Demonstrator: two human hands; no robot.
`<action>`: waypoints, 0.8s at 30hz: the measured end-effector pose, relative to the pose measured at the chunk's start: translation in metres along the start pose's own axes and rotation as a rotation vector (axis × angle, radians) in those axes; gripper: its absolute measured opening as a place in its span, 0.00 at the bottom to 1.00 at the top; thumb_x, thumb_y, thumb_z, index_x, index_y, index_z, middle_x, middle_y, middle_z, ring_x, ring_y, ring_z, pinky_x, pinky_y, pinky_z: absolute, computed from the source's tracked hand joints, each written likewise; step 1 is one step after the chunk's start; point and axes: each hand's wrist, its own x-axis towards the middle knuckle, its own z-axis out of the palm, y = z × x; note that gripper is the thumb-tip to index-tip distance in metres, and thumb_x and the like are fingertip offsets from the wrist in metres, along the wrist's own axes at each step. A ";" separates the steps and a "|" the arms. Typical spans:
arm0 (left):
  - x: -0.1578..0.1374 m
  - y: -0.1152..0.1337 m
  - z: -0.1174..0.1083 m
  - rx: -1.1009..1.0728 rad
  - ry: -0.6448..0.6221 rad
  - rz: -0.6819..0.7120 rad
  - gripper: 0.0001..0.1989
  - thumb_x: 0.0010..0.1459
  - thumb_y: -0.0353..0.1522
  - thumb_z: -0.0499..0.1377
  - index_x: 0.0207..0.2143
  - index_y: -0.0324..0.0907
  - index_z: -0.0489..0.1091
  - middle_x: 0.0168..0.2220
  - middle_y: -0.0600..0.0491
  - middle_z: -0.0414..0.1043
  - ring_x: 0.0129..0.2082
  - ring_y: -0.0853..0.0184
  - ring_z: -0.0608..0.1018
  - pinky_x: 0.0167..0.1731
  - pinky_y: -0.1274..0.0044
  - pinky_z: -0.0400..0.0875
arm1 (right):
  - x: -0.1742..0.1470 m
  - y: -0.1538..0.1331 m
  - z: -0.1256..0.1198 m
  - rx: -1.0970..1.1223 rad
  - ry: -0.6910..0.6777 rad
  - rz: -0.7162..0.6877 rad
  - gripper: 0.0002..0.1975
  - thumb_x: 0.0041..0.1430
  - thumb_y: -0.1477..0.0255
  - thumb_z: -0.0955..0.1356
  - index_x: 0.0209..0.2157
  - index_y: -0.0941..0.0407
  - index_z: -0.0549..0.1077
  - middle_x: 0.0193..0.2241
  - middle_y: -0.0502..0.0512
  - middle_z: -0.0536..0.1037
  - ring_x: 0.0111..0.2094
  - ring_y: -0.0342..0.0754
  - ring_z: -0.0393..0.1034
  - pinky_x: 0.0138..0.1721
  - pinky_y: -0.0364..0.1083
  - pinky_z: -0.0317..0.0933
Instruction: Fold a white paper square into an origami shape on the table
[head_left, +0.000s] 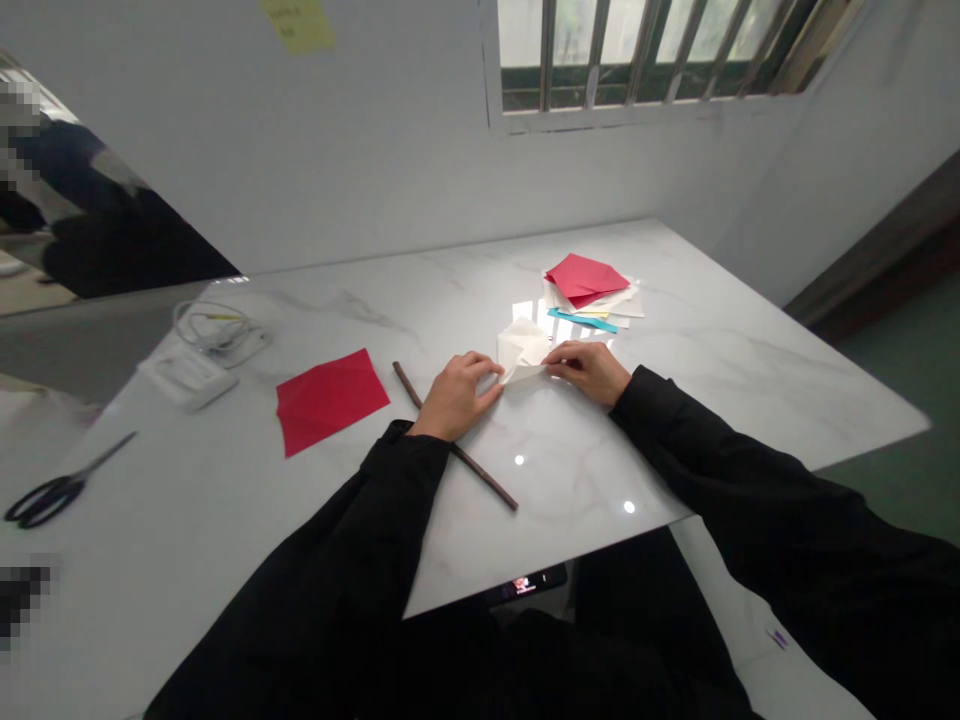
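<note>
Between my two hands is a small sheet of white paper (525,345), creased and partly folded over, lying on the marble-patterned table. My left hand (459,395) pinches its left lower corner with thumb and fingers. On the other side, my right hand (589,368) grips the right edge in its fingertips. A thin brown stick (486,476) lies slanted on the table, passing beneath my left wrist. To the left of that hand rests a flat sheet of red paper (331,402).
Beyond my right hand is a pile of coloured paper (589,282), red on top. Farther left are a white box (187,378) with a coiled cable (214,330), and black-handled scissors (56,495). The table's front edge (555,560) is close to my body. A barred window is ahead.
</note>
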 end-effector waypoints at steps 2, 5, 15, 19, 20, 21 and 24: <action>0.000 0.001 0.000 0.002 0.002 0.011 0.11 0.63 0.33 0.66 0.48 0.45 0.78 0.49 0.49 0.77 0.48 0.58 0.77 0.53 0.65 0.73 | 0.000 0.000 0.000 0.028 0.014 0.050 0.12 0.64 0.64 0.72 0.40 0.56 0.86 0.36 0.56 0.85 0.29 0.47 0.72 0.36 0.47 0.67; 0.001 0.002 0.000 0.016 0.000 -0.010 0.10 0.62 0.33 0.67 0.47 0.45 0.79 0.48 0.50 0.79 0.45 0.59 0.78 0.50 0.66 0.73 | 0.000 0.002 0.000 0.080 0.043 0.106 0.13 0.63 0.63 0.72 0.40 0.56 0.86 0.35 0.56 0.86 0.31 0.49 0.75 0.37 0.48 0.68; 0.002 0.006 -0.002 0.007 0.006 -0.032 0.05 0.62 0.34 0.68 0.41 0.46 0.80 0.43 0.51 0.81 0.42 0.59 0.79 0.46 0.67 0.72 | 0.000 0.000 -0.002 0.051 0.002 0.044 0.12 0.62 0.63 0.73 0.39 0.55 0.86 0.36 0.56 0.84 0.30 0.46 0.71 0.35 0.47 0.66; 0.001 0.008 -0.005 -0.024 -0.001 -0.020 0.01 0.62 0.33 0.67 0.37 0.47 0.79 0.44 0.52 0.80 0.45 0.59 0.79 0.48 0.67 0.72 | 0.000 -0.001 -0.002 0.056 0.001 0.051 0.11 0.61 0.63 0.74 0.38 0.55 0.86 0.33 0.55 0.83 0.30 0.46 0.71 0.34 0.47 0.66; 0.001 0.008 -0.005 -0.027 -0.002 -0.021 0.01 0.63 0.33 0.66 0.37 0.47 0.79 0.44 0.52 0.80 0.45 0.59 0.79 0.48 0.67 0.72 | 0.000 -0.001 -0.002 0.068 0.006 0.060 0.11 0.60 0.63 0.74 0.37 0.55 0.86 0.33 0.55 0.83 0.30 0.46 0.71 0.34 0.47 0.66; 0.001 0.008 -0.004 -0.029 -0.004 -0.021 0.01 0.63 0.33 0.66 0.38 0.47 0.78 0.44 0.52 0.80 0.44 0.59 0.79 0.48 0.67 0.72 | 0.000 0.000 -0.002 0.080 0.012 0.070 0.11 0.60 0.63 0.74 0.37 0.55 0.86 0.32 0.54 0.83 0.29 0.46 0.71 0.34 0.47 0.67; 0.002 0.005 -0.003 -0.039 -0.015 -0.007 0.09 0.61 0.34 0.68 0.44 0.46 0.77 0.45 0.51 0.80 0.43 0.60 0.79 0.48 0.67 0.73 | -0.001 0.001 -0.001 0.115 0.029 0.100 0.12 0.59 0.63 0.75 0.38 0.56 0.86 0.30 0.54 0.83 0.30 0.47 0.73 0.35 0.47 0.68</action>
